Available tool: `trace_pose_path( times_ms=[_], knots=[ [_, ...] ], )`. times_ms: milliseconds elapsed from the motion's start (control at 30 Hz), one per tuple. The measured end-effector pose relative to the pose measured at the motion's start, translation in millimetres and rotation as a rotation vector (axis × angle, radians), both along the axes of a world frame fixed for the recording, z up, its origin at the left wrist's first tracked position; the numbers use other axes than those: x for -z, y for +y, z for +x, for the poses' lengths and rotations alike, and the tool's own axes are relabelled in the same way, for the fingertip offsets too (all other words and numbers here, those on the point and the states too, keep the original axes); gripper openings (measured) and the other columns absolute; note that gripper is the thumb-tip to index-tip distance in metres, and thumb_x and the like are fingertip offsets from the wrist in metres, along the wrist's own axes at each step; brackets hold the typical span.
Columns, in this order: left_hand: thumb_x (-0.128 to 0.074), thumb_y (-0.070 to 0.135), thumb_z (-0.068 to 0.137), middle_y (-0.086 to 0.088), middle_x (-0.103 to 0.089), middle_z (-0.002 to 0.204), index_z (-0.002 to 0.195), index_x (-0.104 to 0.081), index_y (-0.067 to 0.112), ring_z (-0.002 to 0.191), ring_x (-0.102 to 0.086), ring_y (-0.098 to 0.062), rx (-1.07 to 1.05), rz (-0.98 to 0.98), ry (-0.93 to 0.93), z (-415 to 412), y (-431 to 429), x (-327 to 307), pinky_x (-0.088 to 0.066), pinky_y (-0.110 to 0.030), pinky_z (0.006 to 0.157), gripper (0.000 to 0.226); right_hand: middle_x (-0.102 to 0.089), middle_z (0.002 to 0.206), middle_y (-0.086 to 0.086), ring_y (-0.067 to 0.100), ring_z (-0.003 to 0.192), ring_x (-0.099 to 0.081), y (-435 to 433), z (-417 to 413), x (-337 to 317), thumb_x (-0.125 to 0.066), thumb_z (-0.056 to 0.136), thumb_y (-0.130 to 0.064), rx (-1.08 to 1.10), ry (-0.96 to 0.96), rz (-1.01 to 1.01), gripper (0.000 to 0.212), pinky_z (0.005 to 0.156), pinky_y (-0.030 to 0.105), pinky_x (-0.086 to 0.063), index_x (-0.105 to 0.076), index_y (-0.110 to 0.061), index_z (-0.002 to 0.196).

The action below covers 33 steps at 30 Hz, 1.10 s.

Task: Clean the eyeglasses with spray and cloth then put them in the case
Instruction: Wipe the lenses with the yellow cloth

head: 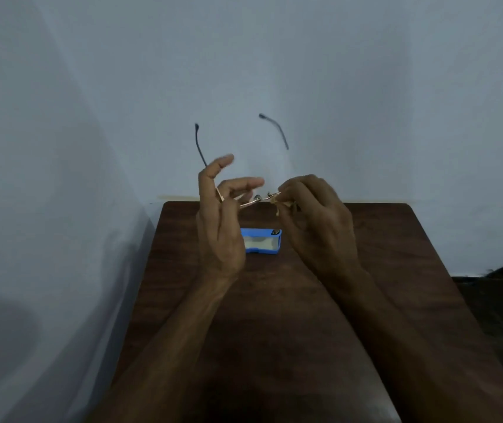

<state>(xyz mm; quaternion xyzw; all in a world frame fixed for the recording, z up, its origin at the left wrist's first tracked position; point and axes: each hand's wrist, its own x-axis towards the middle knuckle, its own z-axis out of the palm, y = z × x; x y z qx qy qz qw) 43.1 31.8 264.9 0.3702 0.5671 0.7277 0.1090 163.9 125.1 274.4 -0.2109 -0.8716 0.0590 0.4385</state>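
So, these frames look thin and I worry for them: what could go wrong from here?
1. The eyeglasses hang in the air over the table, the left hand holding just one corner; a slip could drop them.
2. The right hand pinches the cloth against the other side; hard rubbing might twist the thin frame.
3. The temples stand open; unfolded, they may not fit the blue case.
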Motion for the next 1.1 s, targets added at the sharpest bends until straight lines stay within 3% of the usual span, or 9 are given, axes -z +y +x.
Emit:
trace_pose_path(
  times_ms=[133, 200, 267, 333, 433, 567, 767, 1000, 1100],
  knots=[
    [-0.056, 0.007, 0.097, -0.003, -0.065, 0.139, 0.163, -0.019, 0.024, 0.127, -0.066, -0.015, -0.127, -0.036, -0.058, 6, -3, -1, -0.057, -0.037, 0.103, 0.078, -0.072, 0.100, 0.013, 0.028, 0.086, -0.065, 5, 5, 1, -0.065, 0.099, 0.000, 0.051, 0.102, 0.189, 0.012, 0.076, 0.034, -0.053, -0.071, 0.001, 0.088],
    [-0.067, 0.013, 0.097, 0.000, -0.071, 0.129, 0.158, -0.035, 0.023, 0.115, -0.073, -0.015, -0.146, -0.064, -0.194, 7, -6, 2, -0.061, -0.035, 0.094, 0.069, -0.073, 0.101, 0.014, 0.029, 0.086, -0.066, 7, 6, 0, -0.064, 0.100, -0.001, 0.063, 0.123, 0.231, 0.015, 0.074, 0.036, -0.055, -0.071, 0.001, 0.086],
    [-0.068, 0.019, 0.101, -0.001, -0.080, 0.104, 0.135, -0.064, 0.015, 0.093, -0.079, -0.019, -0.042, -0.114, -0.413, 9, -9, 1, -0.065, -0.034, 0.078, 0.034, -0.073, 0.102, 0.013, 0.030, 0.086, -0.066, 9, 7, -1, -0.064, 0.100, 0.000, 0.070, 0.147, 0.245, 0.018, 0.073, 0.038, -0.055, -0.071, 0.001, 0.084],
    [-0.067, 0.021, 0.100, -0.008, -0.081, 0.091, 0.113, -0.075, 0.009, 0.077, -0.079, -0.019, 0.075, -0.110, -0.639, 12, -13, -1, -0.064, -0.028, 0.066, 0.021, -0.073, 0.103, 0.012, 0.029, 0.087, -0.066, 10, 8, 1, -0.063, 0.100, 0.001, 0.064, 0.148, 0.238, 0.017, 0.074, 0.038, -0.055, -0.071, 0.001, 0.084],
    [-0.069, 0.017, 0.097, -0.014, -0.082, 0.100, 0.113, -0.077, 0.007, 0.085, -0.081, -0.020, 0.117, -0.059, -0.751, 12, -16, -1, -0.064, -0.024, 0.069, 0.020, -0.073, 0.106, 0.013, 0.029, 0.090, -0.066, 11, 10, 6, -0.067, 0.097, 0.003, 0.023, 0.117, 0.189, 0.010, 0.076, 0.038, -0.055, -0.071, 0.001, 0.088],
    [-0.067, 0.010, 0.099, -0.010, -0.082, 0.104, 0.119, -0.074, 0.010, 0.093, -0.081, -0.023, 0.041, -0.063, -0.639, 11, -14, 5, -0.065, -0.027, 0.074, 0.021, -0.071, 0.113, 0.013, 0.027, 0.099, -0.069, 11, 14, 9, -0.075, 0.091, 0.002, -0.076, 0.098, 0.027, 0.004, 0.083, 0.039, -0.058, -0.071, 0.000, 0.092],
    [-0.074, 0.014, 0.095, -0.008, -0.082, 0.106, 0.124, -0.074, 0.010, 0.094, -0.081, -0.023, -0.081, -0.064, -0.484, 13, -9, 13, -0.066, -0.030, 0.077, 0.030, -0.066, 0.104, 0.010, 0.013, 0.095, -0.064, -10, 16, -6, -0.080, 0.088, 0.000, -0.066, 0.275, -0.169, 0.010, 0.079, 0.019, -0.055, -0.071, 0.001, 0.093],
    [-0.075, 0.013, 0.095, -0.006, -0.081, 0.113, 0.128, -0.074, 0.008, 0.101, -0.080, -0.018, -0.131, -0.101, -0.350, 25, -3, 22, -0.065, -0.031, 0.082, 0.033, -0.065, 0.097, 0.006, 0.022, 0.085, -0.058, -20, -12, 6, -0.073, 0.090, -0.005, 0.046, 0.004, -0.021, 0.007, 0.067, 0.039, -0.052, -0.068, -0.007, 0.095],
    [-0.076, 0.012, 0.094, -0.004, -0.081, 0.112, 0.127, -0.075, 0.007, 0.100, -0.080, -0.014, -0.161, -0.112, -0.292, 27, -4, 22, -0.065, -0.028, 0.080, 0.033, -0.066, 0.095, 0.008, 0.025, 0.083, -0.059, -14, -18, 11, -0.075, 0.087, -0.004, 0.082, -0.032, 0.010, 0.010, 0.063, 0.039, -0.053, -0.068, -0.006, 0.093]
  ],
)
